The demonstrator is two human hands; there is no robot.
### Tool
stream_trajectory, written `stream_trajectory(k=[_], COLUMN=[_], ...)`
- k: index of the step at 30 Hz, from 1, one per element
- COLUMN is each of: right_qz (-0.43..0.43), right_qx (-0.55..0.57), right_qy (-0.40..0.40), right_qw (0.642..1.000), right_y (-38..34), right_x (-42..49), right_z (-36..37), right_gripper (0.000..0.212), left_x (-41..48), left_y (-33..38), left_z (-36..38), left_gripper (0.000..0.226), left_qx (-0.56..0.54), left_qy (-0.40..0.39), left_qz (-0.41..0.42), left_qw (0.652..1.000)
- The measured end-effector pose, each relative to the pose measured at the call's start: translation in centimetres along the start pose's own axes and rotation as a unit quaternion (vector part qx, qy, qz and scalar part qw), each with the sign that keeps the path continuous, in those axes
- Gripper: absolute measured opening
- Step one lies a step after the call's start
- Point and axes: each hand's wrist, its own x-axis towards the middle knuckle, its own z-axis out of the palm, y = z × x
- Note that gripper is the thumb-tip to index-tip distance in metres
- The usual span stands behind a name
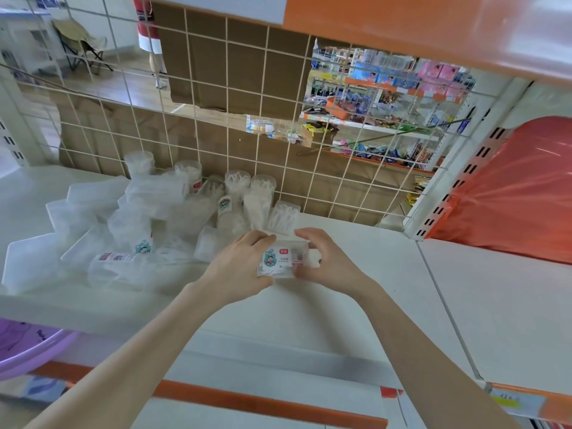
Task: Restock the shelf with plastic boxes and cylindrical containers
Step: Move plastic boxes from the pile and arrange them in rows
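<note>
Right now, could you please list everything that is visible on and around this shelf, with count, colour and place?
held box: one, clear with a label, shelf middle, between both hands
plastic boxes: a jumbled pile, count unclear, clear, shelf left
cylindrical containers: several, clear with white contents, standing by the grid; others lie in the pile
shelf: one, white
wire grid: one, cream, behind the shelf
cardboard: brown, behind the grid
bag: one, orange, next shelf on the right
basin: one, purple, lower left, below the shelf
left hand: grips the box's left end
right hand: grips the box's right end
</note>
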Motion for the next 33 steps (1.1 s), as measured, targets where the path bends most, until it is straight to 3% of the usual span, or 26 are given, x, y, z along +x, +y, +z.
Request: stream_trajectory(k=[2, 5, 14, 21, 33], right_qz=[-0.038, -0.047, -0.055, -0.108, -0.038], right_qx=[-0.069, -0.086, -0.119, -0.221, -0.248], right_qy=[-0.021, -0.023, 0.008, 0.057, 0.064], right_qw=[0.997, 0.995, 0.991, 0.968, 0.966], right_y=[0.0, 0.0, 0.3, 0.7, 2.9], right_x=[0.0, -0.2, -0.3, -1.1, -3.0], right_z=[0.3, 0.5, 1.0, 1.5, 1.4], right_gripper=[0.077, 0.081, 0.079, 0.072, 0.063], left_x=[0.0, 0.0, -0.2, -0.2, -0.4], left_y=[0.1, 0.1, 0.0, 0.7, 1.9], left_z=[0.0, -0.1, 0.0, 0.6, 2.4], left_gripper=[0.074, 0.074, 0.072, 0.070, 0.060], left_qx=[-0.001, -0.001, -0.020, -0.031, -0.011], left_qy=[0.001, 0.001, 0.017, 0.026, -0.002], left_qz=[0.003, 0.009, 0.016, 0.030, 0.055], left_qw=[1.000, 1.000, 1.000, 0.999, 0.998])
